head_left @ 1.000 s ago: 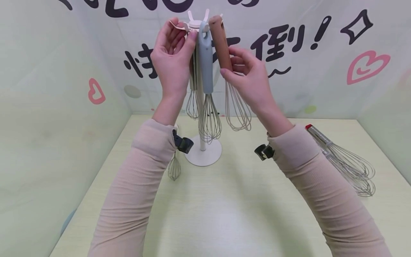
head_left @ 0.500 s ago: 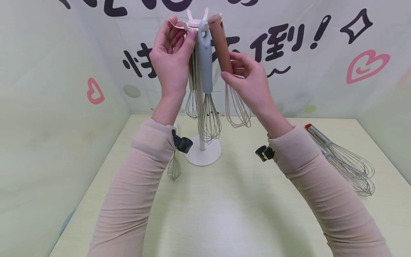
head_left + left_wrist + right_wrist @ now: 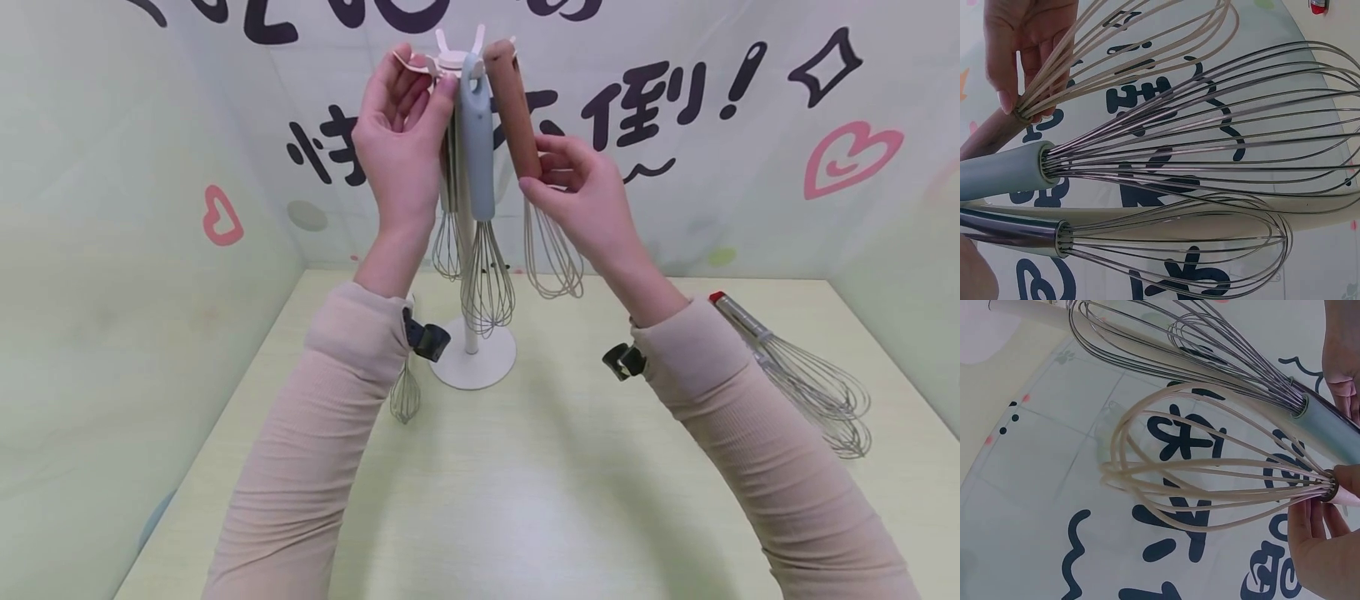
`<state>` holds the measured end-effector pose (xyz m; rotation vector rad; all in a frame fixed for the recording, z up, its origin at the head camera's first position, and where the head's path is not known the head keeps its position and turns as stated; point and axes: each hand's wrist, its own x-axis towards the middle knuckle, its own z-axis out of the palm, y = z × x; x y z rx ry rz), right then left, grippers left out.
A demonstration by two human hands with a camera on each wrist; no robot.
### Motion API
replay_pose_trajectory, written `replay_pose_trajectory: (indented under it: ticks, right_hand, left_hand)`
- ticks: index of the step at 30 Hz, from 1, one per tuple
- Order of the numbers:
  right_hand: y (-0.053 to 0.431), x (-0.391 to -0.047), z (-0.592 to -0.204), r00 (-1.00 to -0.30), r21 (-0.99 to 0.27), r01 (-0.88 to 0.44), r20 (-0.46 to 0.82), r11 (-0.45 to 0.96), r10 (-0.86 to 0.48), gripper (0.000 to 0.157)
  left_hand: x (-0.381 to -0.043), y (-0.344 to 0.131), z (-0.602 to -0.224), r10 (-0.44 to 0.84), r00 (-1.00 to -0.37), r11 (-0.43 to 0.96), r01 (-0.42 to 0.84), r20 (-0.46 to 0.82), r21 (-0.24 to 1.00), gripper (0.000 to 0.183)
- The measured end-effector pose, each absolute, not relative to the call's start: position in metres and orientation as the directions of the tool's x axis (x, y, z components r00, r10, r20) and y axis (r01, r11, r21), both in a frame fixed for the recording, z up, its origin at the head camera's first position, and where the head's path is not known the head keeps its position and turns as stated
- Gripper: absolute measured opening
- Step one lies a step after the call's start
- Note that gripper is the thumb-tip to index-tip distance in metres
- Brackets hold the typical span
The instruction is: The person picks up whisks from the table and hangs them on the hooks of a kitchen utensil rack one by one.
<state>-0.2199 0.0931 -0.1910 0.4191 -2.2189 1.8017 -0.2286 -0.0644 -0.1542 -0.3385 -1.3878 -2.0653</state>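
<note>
Right hand [image 3: 583, 187] pinches the brown whisk [image 3: 515, 117] at the lower end of its handle, near where the wires begin, thumb set against fingers in a narrow grip. We find this whisk at the right side of the white stand [image 3: 486, 372], tilted, its handle top close to the stand's top; we cannot tell whether its hole is seated. Left hand [image 3: 401, 137] grips the left side of the stand's top between thumb and fingers, which we judge to be a steadying hold.

In our judgement, the step in hand is hanging the brown whisk. The next move calls for settling its hole fully onto the stand, checking that it bears the weight, and only then easing the right-hand grip.

We count six whisks. Three are at the stand: the brown one, one blue whisk [image 3: 477, 150] and one steel whisk [image 3: 1019, 232]. Three lie on the table [image 3: 510, 500]: one small whisk [image 3: 406, 398] at left, partly behind the sleeve [image 3: 352, 337], and at right one red-tipped whisk [image 3: 744, 318] overlapping one silver whisk [image 3: 851, 442]. Stands: one. Upright hooks [image 3: 480, 39]: two plainly visible; we enter no total, others being obstructed.
</note>
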Motion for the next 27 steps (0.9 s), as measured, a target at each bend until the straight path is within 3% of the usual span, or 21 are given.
replay_pose_trajectory:
  ticks: [14, 27]
  right_hand:
    - [0.109, -0.215, -0.198, -0.922, -0.884, -0.384, 0.383, 0.268, -0.059, 0.037]
    - [0.136, -0.215, -0.214, -0.933, -0.873, -0.352, 0.358, 0.337, -0.046, 0.037]
  left_hand:
    - [-0.231, -0.062, -0.157, -0.316, -0.792, -0.166, 0.588, 0.522, 0.792, 0.065]
    - [-0.219, -0.055, -0.146, -0.414, -0.784, -0.235, 0.582, 0.462, 0.778, 0.051]
